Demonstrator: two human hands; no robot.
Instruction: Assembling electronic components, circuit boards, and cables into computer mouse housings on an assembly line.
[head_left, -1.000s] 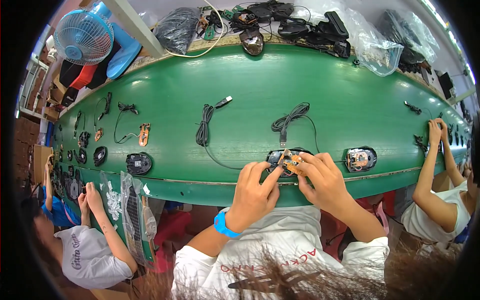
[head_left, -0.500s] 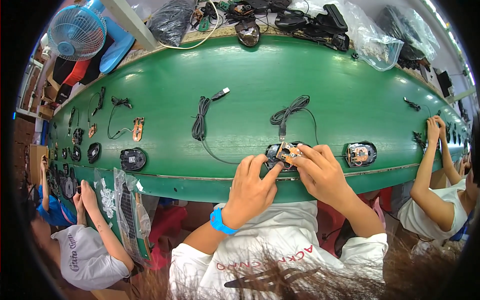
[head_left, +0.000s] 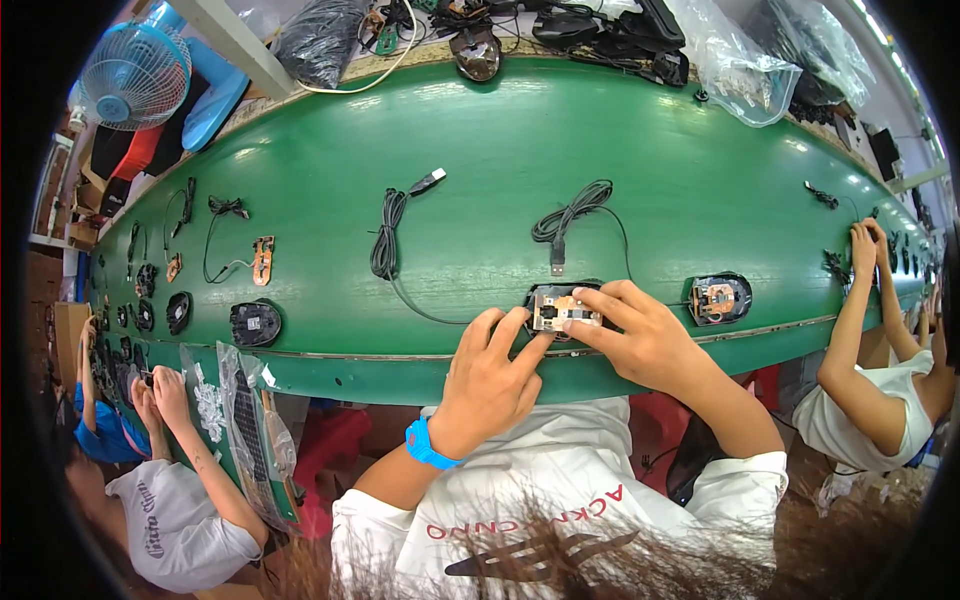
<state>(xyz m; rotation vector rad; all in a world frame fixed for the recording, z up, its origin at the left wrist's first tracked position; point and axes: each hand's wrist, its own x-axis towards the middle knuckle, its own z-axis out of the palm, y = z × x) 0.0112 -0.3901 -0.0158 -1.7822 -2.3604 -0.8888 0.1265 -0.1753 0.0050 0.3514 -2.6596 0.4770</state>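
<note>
My left hand (head_left: 490,375) steadies the near left side of a black computer mouse base (head_left: 534,293), its thumb and fingertips at the rim. An orange circuit board (head_left: 553,312) lies over the base, looking level. My right hand (head_left: 645,340) grips the board's right part between thumb and fingers. From a coiled black USB cable (head_left: 386,245) on the left, a lead runs to this mouse. Beyond the base lies another coiled USB cable (head_left: 575,220); its lead passes behind my right hand. Right of that hand sits a mouse base with a board inside (head_left: 718,300).
Leftward on the green bench (head_left: 480,130) are a loose circuit board (head_left: 263,260) and a black mouse shell (head_left: 256,323). Mouse parts and plastic bags (head_left: 745,85) line the far edge. A fan (head_left: 133,85) stands far left. Co-workers sit at both sides.
The circuit board has gone from tilted above the mouse base to lying flatter over it. Both hands stay at the mouse. The whole view has shifted slightly.
</note>
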